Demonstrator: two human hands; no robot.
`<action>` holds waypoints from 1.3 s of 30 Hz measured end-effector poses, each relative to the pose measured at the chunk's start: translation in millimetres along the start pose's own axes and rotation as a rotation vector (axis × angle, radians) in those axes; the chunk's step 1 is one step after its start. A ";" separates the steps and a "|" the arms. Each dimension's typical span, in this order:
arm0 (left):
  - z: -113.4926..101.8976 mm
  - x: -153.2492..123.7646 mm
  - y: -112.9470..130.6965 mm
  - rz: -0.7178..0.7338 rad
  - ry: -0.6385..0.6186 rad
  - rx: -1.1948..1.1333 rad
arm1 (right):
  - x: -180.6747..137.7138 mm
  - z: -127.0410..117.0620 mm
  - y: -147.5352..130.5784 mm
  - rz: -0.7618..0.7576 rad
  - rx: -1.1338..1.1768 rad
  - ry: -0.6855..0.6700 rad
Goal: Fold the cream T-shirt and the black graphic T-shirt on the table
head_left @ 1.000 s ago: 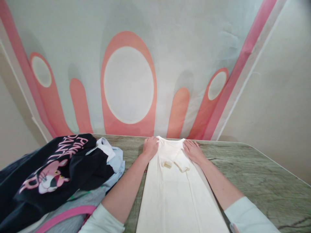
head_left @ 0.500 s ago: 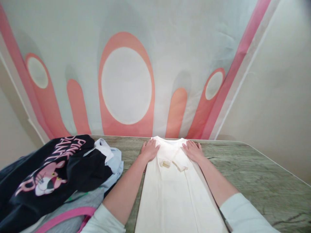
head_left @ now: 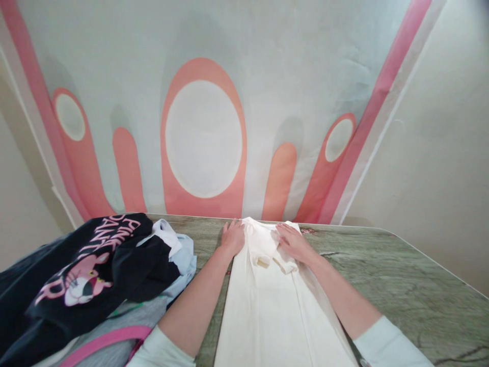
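Note:
A white garment (head_left: 267, 311) lies lengthwise in front of me, its collar end at the far side and its sleeves folded inward across the front. My left hand (head_left: 233, 238) rests at its upper left shoulder edge, palm down with the fingers stretched forward. On the upper right, near the collar, my right hand (head_left: 294, 242) lies flat with its fingers extended over the fabric. Both hands touch the cloth without gripping it. The garment's lower end runs out of the picture at the bottom.
Left of the garment is a heap of clothes, with a black printed top (head_left: 95, 270), a light blue piece (head_left: 188, 255) and a grey one with pink trim (head_left: 110, 341). The wood-grain table (head_left: 389, 275) ends at a wall with a pink-patterned panel (head_left: 202, 137).
My right hand has slid inward to the left, onto the collar area. The cloth by the collar has bunched slightly. My left hand stays at the left shoulder; the view shifted a little.

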State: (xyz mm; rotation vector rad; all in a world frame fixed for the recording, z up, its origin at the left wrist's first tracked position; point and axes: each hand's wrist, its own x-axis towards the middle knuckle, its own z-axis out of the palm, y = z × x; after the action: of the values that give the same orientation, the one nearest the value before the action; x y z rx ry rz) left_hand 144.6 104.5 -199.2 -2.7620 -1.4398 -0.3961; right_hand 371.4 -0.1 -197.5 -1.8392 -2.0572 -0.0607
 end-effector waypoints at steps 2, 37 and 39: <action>-0.9 -0.5 1.9 0.109 -0.036 -0.037 | -1.0 -1.2 -5.8 -0.037 0.031 -0.061; -7.5 -11.8 24.2 0.302 -0.059 -0.044 | -8.0 4.6 9.9 0.251 -0.080 -0.243; -8.3 -13.5 28.7 0.352 -0.115 -0.070 | -7.8 5.0 11.0 0.250 -0.076 -0.250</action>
State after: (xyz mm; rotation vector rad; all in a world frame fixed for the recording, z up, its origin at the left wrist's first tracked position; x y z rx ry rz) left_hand 158.5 76.1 -190.9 -3.0559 -0.9388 -0.2871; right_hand 381.3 -4.5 -206.9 -2.2349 -1.9861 0.1686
